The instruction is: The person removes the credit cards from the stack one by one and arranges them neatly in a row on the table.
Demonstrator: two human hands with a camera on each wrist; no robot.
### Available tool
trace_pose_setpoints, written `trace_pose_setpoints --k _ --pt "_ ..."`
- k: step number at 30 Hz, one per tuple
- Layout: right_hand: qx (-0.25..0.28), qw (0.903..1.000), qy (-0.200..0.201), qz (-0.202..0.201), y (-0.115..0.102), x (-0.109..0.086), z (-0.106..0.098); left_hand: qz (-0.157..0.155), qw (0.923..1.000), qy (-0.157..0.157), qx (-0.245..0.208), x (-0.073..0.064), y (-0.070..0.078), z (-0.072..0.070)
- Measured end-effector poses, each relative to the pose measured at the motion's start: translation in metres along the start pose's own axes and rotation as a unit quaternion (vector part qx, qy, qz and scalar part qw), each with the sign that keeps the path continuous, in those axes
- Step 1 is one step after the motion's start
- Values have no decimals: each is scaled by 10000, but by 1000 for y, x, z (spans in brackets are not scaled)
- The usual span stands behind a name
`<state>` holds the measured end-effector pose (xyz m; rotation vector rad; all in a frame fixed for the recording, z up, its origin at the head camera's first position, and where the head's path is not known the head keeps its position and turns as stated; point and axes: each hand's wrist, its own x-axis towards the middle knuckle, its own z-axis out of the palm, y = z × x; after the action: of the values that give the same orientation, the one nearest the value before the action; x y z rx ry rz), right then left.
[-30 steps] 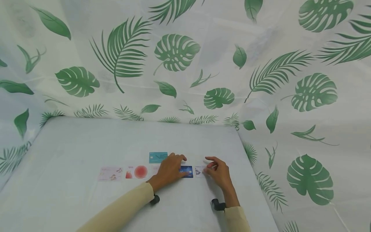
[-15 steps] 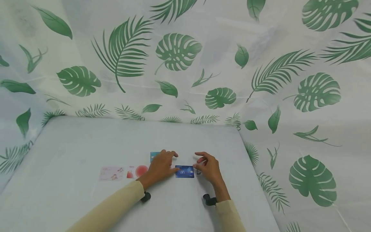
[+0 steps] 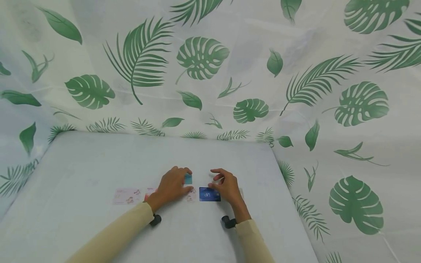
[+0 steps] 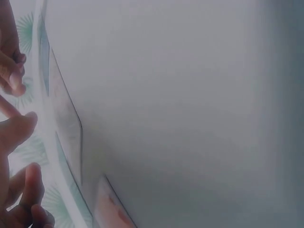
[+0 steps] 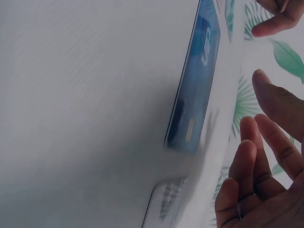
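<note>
In the head view my left hand (image 3: 171, 184) hovers over the cards, fingers loosely bent and holding nothing. Past its fingers shows the right end of a teal card (image 3: 188, 179). A pale pink card (image 3: 191, 197) peeks out by the thumb. To the right lies a blue VIP card (image 3: 208, 194), flat on the table. Over its right end is my right hand (image 3: 228, 186), fingers relaxed and thumb apart from them. That hand mostly hides a whitish card (image 3: 241, 193). The right wrist view shows clear space between the fingers and the blue card (image 5: 194, 85).
A pink flowered card (image 3: 126, 196) lies at the row's left end, beside a red-and-pink card (image 3: 148, 195) partly covered by the left hand. The white table (image 3: 98, 160) meets a leaf-patterned curtain (image 3: 197, 91) at the back and right.
Both hands have moved left above the cards. The left hand has uncovered the blue card and now covers most of the teal one; the right hand has come over the blue card's right end.
</note>
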<state>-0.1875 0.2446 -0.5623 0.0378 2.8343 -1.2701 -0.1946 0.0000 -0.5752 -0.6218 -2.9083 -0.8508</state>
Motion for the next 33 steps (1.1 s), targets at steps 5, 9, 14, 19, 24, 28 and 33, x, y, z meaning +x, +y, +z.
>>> trace_pose_setpoints --k 5,9,14,19,24,28,33 --pt "44 9999 -110 -107 -5 5 11 -139 9999 13 2 -2 -10 -5" --pt "81 9994 -191 -266 -11 8 18 -220 9997 -34 -32 -4 -19 -10" --pt "25 9991 -324 -281 -17 11 27 -294 9996 -30 -2 -5 -30 -16" --pt "50 9987 -403 -315 -26 13 34 -384 9993 -3 -28 -4 -41 -22" --pt "41 9983 -469 -331 -32 15 41 -450 9988 -137 -162 -5 -48 -27" --pt "25 9979 -550 -347 -34 17 46 -568 9973 -328 -316 -5 -53 -30" --pt "-37 9973 -594 -438 -35 18 51 -643 9957 -528 -401 -4 -58 -32"
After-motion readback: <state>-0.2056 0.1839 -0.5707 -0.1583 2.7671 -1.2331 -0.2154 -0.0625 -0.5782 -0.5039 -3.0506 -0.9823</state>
